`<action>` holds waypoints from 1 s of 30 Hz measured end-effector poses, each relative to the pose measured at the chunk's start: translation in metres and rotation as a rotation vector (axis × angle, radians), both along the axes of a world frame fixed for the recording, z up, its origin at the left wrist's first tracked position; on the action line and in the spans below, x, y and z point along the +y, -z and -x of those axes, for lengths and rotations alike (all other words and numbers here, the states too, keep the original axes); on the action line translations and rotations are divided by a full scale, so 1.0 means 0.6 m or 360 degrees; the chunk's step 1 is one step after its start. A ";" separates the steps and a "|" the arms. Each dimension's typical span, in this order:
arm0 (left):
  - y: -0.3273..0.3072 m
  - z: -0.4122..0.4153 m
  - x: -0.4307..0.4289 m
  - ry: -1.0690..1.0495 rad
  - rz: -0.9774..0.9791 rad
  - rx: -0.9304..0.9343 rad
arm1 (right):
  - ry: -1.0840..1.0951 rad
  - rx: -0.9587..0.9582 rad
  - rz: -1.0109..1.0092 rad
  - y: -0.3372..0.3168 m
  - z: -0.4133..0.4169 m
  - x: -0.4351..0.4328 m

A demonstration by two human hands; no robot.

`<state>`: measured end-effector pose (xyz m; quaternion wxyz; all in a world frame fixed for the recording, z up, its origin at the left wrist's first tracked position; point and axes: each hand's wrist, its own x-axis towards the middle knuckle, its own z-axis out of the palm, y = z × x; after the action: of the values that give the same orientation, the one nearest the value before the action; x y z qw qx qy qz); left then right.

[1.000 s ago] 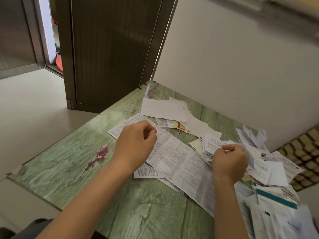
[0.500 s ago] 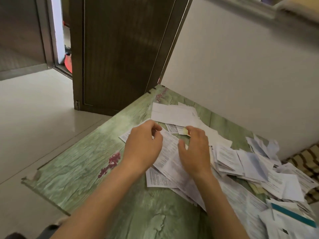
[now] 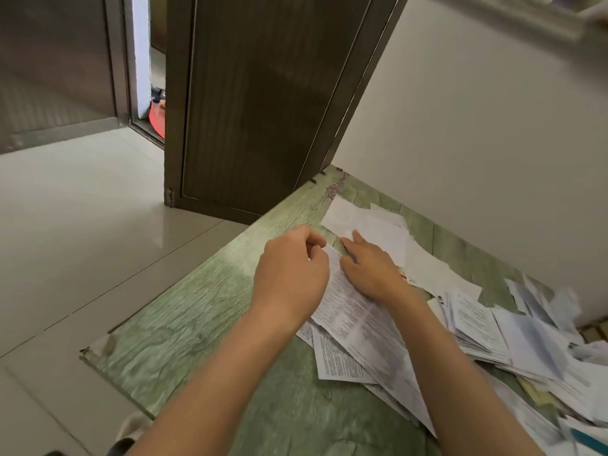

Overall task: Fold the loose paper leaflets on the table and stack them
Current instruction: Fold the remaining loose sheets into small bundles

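Note:
A long white leaflet [image 3: 358, 320] printed with small text lies across the green wood-grain table [image 3: 197, 311], folded over lengthwise. My left hand [image 3: 291, 274] pinches its far end with curled fingers. My right hand [image 3: 370, 268] lies flat on the same leaflet just to the right, fingers straight and pressing the paper down. Another printed sheet [image 3: 335, 360] pokes out from under the leaflet. Folded white leaflets [image 3: 371, 225] lie just beyond my hands near the wall.
A heap of loose and folded leaflets [image 3: 513, 337] covers the table's right side up to the white wall [image 3: 477, 143]. A dark brown door [image 3: 256, 103] stands past the table's far corner. Pale floor tiles [image 3: 72, 232] lie to the left.
My right hand came over from the pile on the right, brought the leaflet's other end across to my left hand, and now presses flat on the paper. The view shifted left.

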<state>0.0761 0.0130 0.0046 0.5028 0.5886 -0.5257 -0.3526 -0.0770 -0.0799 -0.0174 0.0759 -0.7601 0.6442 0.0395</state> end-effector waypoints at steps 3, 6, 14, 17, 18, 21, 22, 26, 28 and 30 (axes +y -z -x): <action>0.001 -0.003 -0.002 -0.0032 -0.0014 0.0012 | -0.0015 0.0034 0.0054 0.007 0.000 -0.004; 0.002 -0.002 0.001 -0.0033 -0.0050 0.0043 | 0.0001 0.0012 0.0145 0.008 -0.001 -0.010; -0.001 0.008 0.021 -0.0003 -0.0110 0.0053 | 0.0270 -0.0202 0.0227 0.004 0.000 -0.018; -0.003 0.012 0.024 0.0006 -0.0114 0.0035 | 0.0238 -0.0107 0.0387 0.010 -0.002 -0.019; -0.003 0.010 0.025 0.0003 -0.0114 0.0025 | 0.0225 -0.0050 0.0403 0.009 -0.007 -0.016; -0.002 0.011 0.023 0.0004 -0.0125 -0.0004 | 0.0228 -0.0006 0.0447 0.003 -0.019 -0.013; -0.002 0.011 0.024 0.0008 -0.0133 -0.0007 | 0.0245 0.0012 0.0450 0.003 -0.021 -0.013; -0.003 0.014 0.029 0.0030 -0.0136 0.0007 | 0.0320 0.0081 0.0533 0.007 -0.022 -0.013; -0.003 0.014 0.030 0.0023 -0.0128 0.0022 | 0.0347 0.0110 0.0554 0.006 -0.028 -0.013; -0.001 0.015 0.032 0.0022 -0.0129 0.0021 | 0.0334 0.0185 0.0552 0.003 -0.034 -0.010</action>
<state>0.0671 0.0325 0.0054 0.4795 0.6027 -0.5117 -0.3809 -0.0566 -0.0859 -0.0192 -0.0896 -0.6870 0.7202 -0.0364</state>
